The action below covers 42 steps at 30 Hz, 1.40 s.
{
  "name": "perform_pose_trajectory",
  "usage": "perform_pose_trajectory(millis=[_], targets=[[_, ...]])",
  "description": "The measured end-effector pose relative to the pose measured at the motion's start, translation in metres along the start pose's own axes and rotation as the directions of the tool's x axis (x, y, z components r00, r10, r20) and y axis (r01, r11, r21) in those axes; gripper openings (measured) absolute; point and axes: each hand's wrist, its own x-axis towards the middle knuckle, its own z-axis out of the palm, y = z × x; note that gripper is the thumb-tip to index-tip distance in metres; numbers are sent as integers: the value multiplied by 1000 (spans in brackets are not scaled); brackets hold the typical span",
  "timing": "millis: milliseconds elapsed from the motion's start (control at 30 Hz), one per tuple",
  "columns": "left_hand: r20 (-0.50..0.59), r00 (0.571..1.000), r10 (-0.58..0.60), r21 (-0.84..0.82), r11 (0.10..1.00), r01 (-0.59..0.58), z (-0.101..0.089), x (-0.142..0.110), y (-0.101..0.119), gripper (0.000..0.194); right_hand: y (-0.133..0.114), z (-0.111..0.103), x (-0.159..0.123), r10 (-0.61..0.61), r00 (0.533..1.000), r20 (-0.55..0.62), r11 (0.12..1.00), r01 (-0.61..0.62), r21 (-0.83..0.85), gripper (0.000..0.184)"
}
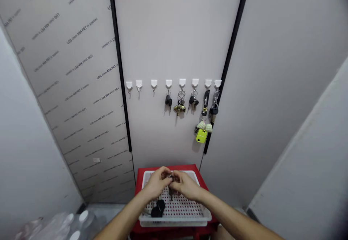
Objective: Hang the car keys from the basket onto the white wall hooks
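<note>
Both my hands meet above a white perforated plastic basket (190,211). My left hand (159,182) and my right hand (186,185) pinch a small bunch of keys (171,192) between their fingertips. The keys dangle below the fingers, and their ring is mostly hidden. Inside the basket, near its front left, lies a black item (158,209) with another set of keys or a fob; its exact kind is unclear. The basket rests on a red stool or table (201,176).
Along the white panel runs a row of several white hooks (154,83). Key bunches (180,106) hang from those on the right, one with a yellow-green tag (201,136). The three left hooks hold nothing. Plastic bottles (84,218) stand at lower left.
</note>
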Motion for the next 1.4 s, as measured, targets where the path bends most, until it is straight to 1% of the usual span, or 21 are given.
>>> perform_pose_trajectory(millis=[100, 200, 267, 400, 533, 700, 767, 833, 967, 1067, 1200, 1300, 1400], targets=[[13, 1000, -9, -64, 998, 10, 0, 0, 0, 12, -2, 4, -1, 7, 1000, 19, 996, -9, 91, 12], [-17, 999, -36, -40, 999, 35, 1, -1, -1, 11, -6, 5, -3, 16, 999, 42, 995, -20, 94, 9], [-54, 998, -44, -11, 999, 44, 1, 0, 0, 13, -8, 3, -3, 21, 999, 35, 996, -24, 88, 8], [-116, 992, -44, 38, 998, 48, 0, 3, 2, 15, -8, -1, 0, 50, 998, -48, 993, -45, 107, 10], [-151, 988, -16, 34, 999, 21, 1, 5, -4, 12, -7, -4, 2, 41, 993, -112, 995, -30, 98, 13], [-136, 990, 45, -40, 998, -51, 4, 6, -9, 10, -4, -6, 4, -6, 974, -225, 995, 29, 100, 12], [-134, 989, 71, -40, 996, -77, 5, 6, -8, 11, -2, -7, 5, 1, 977, -213, 993, 25, 119, 15], [-137, 987, 86, -16, 996, -89, 5, 5, -5, 13, -1, -7, 6, 16, 986, -167, 991, 6, 131, 19], [-171, 980, 106, 105, 990, -89, 4, 1, 1, 18, -2, -5, 5, 25, 996, -91, 991, -13, 135, 25], [-205, 969, 137, 198, 975, -96, 5, -1, 4, 26, -4, -3, 5, 35, 996, -79, 989, -23, 144, 26], [-239, 951, 196, 250, 959, -135, 5, -2, 6, 36, -6, -3, 5, 36, 997, -69, 985, -24, 170, 24], [-252, 949, 190, 255, 959, -125, 6, -3, 6, 38, -6, -3, 5, 24, 998, -65, 981, -12, 193, 27], [-244, 954, 173, 253, 961, -110, 7, -4, 5, 40, -3, -1, 5, 22, 997, -71, 976, -6, 217, 30]])
